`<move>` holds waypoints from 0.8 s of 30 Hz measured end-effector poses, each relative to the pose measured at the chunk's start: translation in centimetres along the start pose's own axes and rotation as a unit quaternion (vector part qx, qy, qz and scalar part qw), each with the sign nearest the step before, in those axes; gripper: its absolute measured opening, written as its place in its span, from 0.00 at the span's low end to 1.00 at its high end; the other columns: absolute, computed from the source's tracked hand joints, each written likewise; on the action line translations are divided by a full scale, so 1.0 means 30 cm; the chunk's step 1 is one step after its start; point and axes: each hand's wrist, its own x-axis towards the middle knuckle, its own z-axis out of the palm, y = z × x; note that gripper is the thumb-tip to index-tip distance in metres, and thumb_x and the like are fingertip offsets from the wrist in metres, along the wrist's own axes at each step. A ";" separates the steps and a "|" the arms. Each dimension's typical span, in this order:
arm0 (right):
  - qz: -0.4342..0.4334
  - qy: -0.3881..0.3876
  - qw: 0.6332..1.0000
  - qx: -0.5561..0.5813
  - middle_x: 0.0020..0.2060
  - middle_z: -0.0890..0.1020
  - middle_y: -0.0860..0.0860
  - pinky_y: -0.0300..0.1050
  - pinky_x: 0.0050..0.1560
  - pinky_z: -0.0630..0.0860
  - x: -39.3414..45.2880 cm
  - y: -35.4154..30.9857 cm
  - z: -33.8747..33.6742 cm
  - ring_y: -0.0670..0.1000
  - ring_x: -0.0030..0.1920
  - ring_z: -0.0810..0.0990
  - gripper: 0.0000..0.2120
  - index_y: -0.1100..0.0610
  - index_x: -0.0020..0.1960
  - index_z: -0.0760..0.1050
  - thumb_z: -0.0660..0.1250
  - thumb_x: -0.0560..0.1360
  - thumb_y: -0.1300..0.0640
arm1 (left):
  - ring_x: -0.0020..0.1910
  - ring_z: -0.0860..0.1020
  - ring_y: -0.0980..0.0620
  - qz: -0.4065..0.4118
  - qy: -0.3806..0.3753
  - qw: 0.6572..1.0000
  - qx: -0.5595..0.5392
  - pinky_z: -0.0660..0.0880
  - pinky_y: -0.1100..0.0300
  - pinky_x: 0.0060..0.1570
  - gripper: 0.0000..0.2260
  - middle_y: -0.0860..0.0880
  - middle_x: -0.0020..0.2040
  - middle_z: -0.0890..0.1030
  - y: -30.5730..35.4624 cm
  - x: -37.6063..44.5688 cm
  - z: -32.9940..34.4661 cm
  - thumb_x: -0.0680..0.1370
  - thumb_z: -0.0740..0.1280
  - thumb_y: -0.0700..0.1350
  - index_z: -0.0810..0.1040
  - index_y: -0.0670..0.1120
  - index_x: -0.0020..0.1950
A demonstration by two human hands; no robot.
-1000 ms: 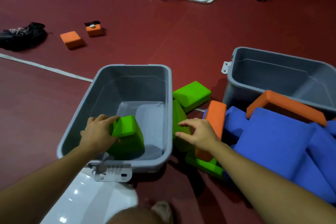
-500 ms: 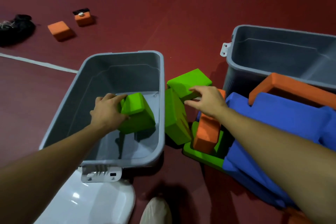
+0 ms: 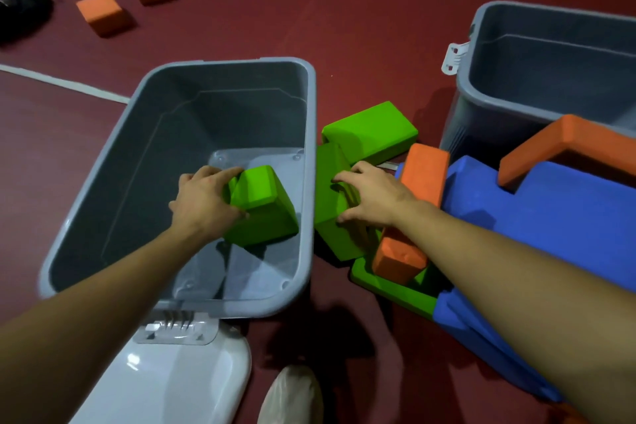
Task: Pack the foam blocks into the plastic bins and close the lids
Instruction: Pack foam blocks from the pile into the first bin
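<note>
From my head camera, my left hand [image 3: 206, 198] grips a green foam block [image 3: 263, 206] inside the near grey bin [image 3: 311, 162], fingers curled over its top edge, the block tilted above the bin floor. My right hand [image 3: 373, 196] reaches outside the bin and lies on a second green block [image 3: 332, 203] leaning against the bin's outer wall, fingers curved over its face, thumb low on its side; I judge it is just taking hold.

To do this step well, I should set the held block flat into a corner so the floor fills evenly, and get a firm grip on the leaning one before lifting it over the rim.

Counting: two grey bins, the far bin [image 3: 481, 103] at right; one white lid [image 3: 179, 385] lying by the near bin; at least four green pieces; two small orange blocks [image 3: 103, 12] far off, plus two orange ones in the pile; several blue blocks [image 3: 537, 217], number unclear.
</note>
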 end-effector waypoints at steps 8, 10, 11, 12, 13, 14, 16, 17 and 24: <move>-0.003 0.142 0.987 0.077 0.55 0.74 0.50 0.53 0.53 0.77 -0.029 0.007 0.001 0.56 0.51 0.78 0.20 0.46 0.61 0.74 0.74 0.71 0.54 | 0.67 0.63 0.41 -0.002 0.010 1.000 -0.029 0.69 0.32 0.59 0.37 0.51 0.68 0.71 -0.015 -0.057 0.020 0.65 0.79 0.50 0.69 0.61 0.72; 0.000 0.212 0.973 0.089 0.54 0.74 0.51 0.53 0.48 0.77 -0.021 -0.006 0.005 0.57 0.47 0.79 0.13 0.49 0.56 0.76 0.71 0.73 0.58 | 0.67 0.64 0.41 -0.004 0.014 0.999 -0.038 0.69 0.32 0.59 0.38 0.51 0.68 0.72 -0.027 -0.057 0.014 0.64 0.80 0.50 0.70 0.60 0.71; 0.007 0.245 0.966 0.083 0.54 0.75 0.52 0.53 0.45 0.78 -0.016 -0.016 0.000 0.58 0.46 0.79 0.11 0.51 0.55 0.77 0.69 0.74 0.59 | 0.67 0.64 0.41 -0.006 0.016 0.999 -0.038 0.69 0.32 0.59 0.37 0.51 0.67 0.73 -0.036 -0.056 0.007 0.63 0.80 0.50 0.70 0.60 0.70; 0.017 0.271 0.960 0.073 0.54 0.75 0.53 0.53 0.44 0.78 -0.011 -0.025 -0.008 0.60 0.46 0.79 0.09 0.52 0.54 0.77 0.68 0.74 0.60 | 0.67 0.64 0.41 -0.006 0.018 0.999 -0.035 0.69 0.32 0.59 0.36 0.51 0.67 0.73 -0.046 -0.057 0.001 0.64 0.80 0.49 0.71 0.60 0.69; 0.024 0.290 0.954 0.065 0.54 0.75 0.53 0.53 0.44 0.77 -0.006 -0.034 -0.015 0.61 0.46 0.79 0.08 0.53 0.54 0.77 0.68 0.75 0.60 | 0.67 0.64 0.42 -0.007 0.017 0.999 -0.029 0.68 0.32 0.59 0.35 0.51 0.67 0.72 -0.057 -0.059 -0.005 0.64 0.80 0.49 0.71 0.60 0.69; 0.028 0.304 0.950 0.059 0.55 0.76 0.54 0.52 0.44 0.77 0.000 -0.042 -0.019 0.61 0.47 0.79 0.08 0.53 0.54 0.78 0.67 0.75 0.59 | 0.68 0.64 0.42 -0.007 0.016 1.000 -0.021 0.68 0.32 0.60 0.34 0.52 0.68 0.72 -0.069 -0.063 -0.010 0.65 0.79 0.48 0.71 0.60 0.69; 0.032 0.324 0.944 0.052 0.56 0.78 0.55 0.51 0.46 0.77 0.004 -0.059 -0.015 0.61 0.49 0.80 0.08 0.54 0.54 0.80 0.66 0.76 0.55 | 0.69 0.63 0.43 -0.005 0.011 1.000 -0.003 0.67 0.34 0.59 0.34 0.52 0.69 0.71 -0.097 -0.073 -0.012 0.67 0.78 0.47 0.71 0.60 0.70; 0.033 0.329 0.943 0.043 0.58 0.78 0.55 0.51 0.47 0.78 0.005 -0.066 -0.007 0.62 0.50 0.80 0.10 0.54 0.53 0.80 0.65 0.76 0.51 | 0.69 0.62 0.43 -0.005 0.010 1.000 0.000 0.67 0.34 0.58 0.34 0.52 0.69 0.71 -0.111 -0.078 -0.009 0.67 0.78 0.47 0.71 0.60 0.70; 0.087 0.187 0.974 -0.095 0.75 0.63 0.52 0.53 0.58 0.74 -0.030 -0.093 0.040 0.61 0.63 0.72 0.42 0.38 0.77 0.54 0.70 0.68 0.37 | 0.69 0.63 0.45 0.004 0.021 1.000 -0.006 0.68 0.37 0.58 0.36 0.54 0.69 0.72 -0.152 -0.078 0.014 0.65 0.79 0.50 0.70 0.61 0.71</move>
